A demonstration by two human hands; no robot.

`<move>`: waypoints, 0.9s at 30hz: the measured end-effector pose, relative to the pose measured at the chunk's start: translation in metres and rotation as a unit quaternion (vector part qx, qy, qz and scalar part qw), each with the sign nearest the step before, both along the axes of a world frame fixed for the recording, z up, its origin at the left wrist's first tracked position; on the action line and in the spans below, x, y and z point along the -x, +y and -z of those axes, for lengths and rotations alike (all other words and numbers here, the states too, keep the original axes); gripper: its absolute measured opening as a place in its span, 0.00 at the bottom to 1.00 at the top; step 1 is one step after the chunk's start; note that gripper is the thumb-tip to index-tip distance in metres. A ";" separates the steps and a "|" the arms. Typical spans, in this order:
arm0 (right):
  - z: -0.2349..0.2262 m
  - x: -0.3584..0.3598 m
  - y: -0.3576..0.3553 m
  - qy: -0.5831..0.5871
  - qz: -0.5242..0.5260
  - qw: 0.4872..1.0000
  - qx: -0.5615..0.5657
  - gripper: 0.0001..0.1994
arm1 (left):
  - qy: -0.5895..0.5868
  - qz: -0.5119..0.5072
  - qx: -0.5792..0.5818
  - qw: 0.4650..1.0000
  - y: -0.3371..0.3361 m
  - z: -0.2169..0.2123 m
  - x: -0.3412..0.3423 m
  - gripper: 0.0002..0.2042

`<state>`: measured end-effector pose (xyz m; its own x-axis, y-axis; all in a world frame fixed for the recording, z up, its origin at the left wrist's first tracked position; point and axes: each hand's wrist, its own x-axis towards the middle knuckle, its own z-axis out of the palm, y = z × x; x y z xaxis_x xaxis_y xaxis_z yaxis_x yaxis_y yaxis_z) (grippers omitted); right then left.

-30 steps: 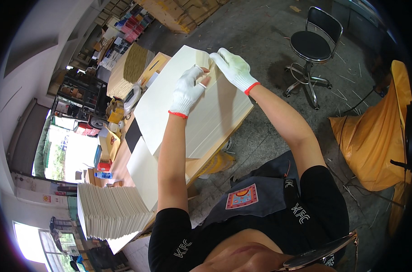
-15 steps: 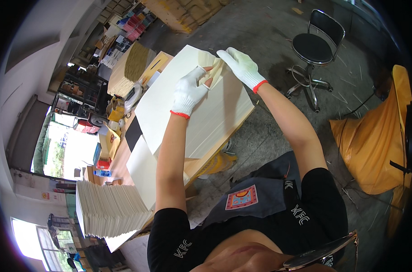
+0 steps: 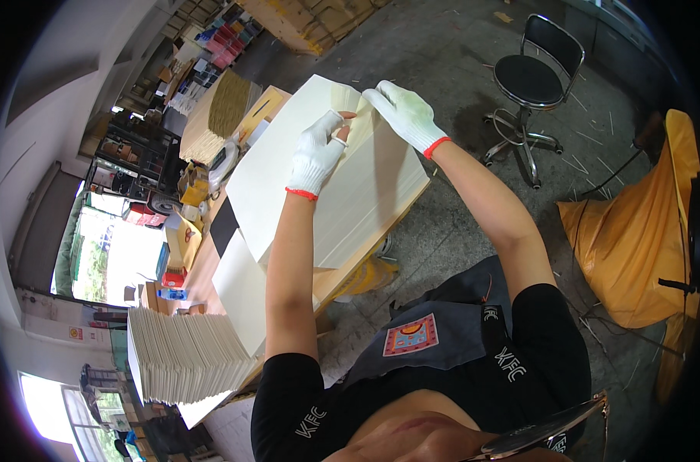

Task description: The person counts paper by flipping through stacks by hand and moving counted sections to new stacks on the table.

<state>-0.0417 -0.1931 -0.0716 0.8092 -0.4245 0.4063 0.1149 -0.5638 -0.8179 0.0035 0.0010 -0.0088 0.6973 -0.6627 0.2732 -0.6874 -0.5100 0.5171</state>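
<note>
A thick stack of large white paper sheets (image 3: 277, 173) lies on the wooden table, its layered side facing me. Both my hands wear white knit gloves with red cuffs. On the stack's top, near its far right part, is my left hand (image 3: 317, 154), bare thumb and fingertip poking out and spread apart. My right hand (image 3: 404, 115) is at the far right corner, its thumb side over the edge and the fingers bent round the sheets; some of its fingers are hidden. Between the hands the sheets' edge looks slightly fanned.
A tall pile of cream sheets (image 3: 188, 354) stands at the table's near left end. Beyond the stack are a dark rectangular sheet (image 3: 224, 227), a yellow tray (image 3: 182, 245) and another paper pile (image 3: 215, 115). A black swivel chair (image 3: 528, 79) and an orange cover (image 3: 627, 239) stand to the right.
My left hand has drawn slightly left, away from the right one. The sheets between the hands, buckled before, now lie flatter. My right hand has shifted slightly left.
</note>
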 end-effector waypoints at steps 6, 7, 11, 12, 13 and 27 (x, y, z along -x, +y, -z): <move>-0.008 0.005 0.005 0.027 -0.002 0.999 -0.040 0.26 | -0.049 0.037 0.009 0.998 0.002 0.007 -0.009 0.15; -0.008 0.005 0.005 0.026 -0.001 0.998 -0.048 0.26 | -0.067 0.046 0.005 0.997 0.003 0.008 -0.010 0.17; -0.002 0.002 0.003 0.011 -0.008 0.998 -0.069 0.26 | -0.034 0.029 -0.010 0.999 0.000 0.005 -0.009 0.19; -0.001 0.002 0.003 0.012 -0.011 0.997 -0.072 0.26 | -0.031 0.029 -0.007 0.999 0.000 0.005 -0.008 0.19; -0.001 0.002 0.002 0.012 -0.013 0.997 -0.074 0.25 | -0.028 0.029 -0.004 0.999 0.000 0.005 -0.008 0.19; -0.021 0.042 0.014 -0.037 -0.078 0.914 0.397 0.32 | -0.167 0.015 0.016 0.986 0.004 0.009 0.001 0.22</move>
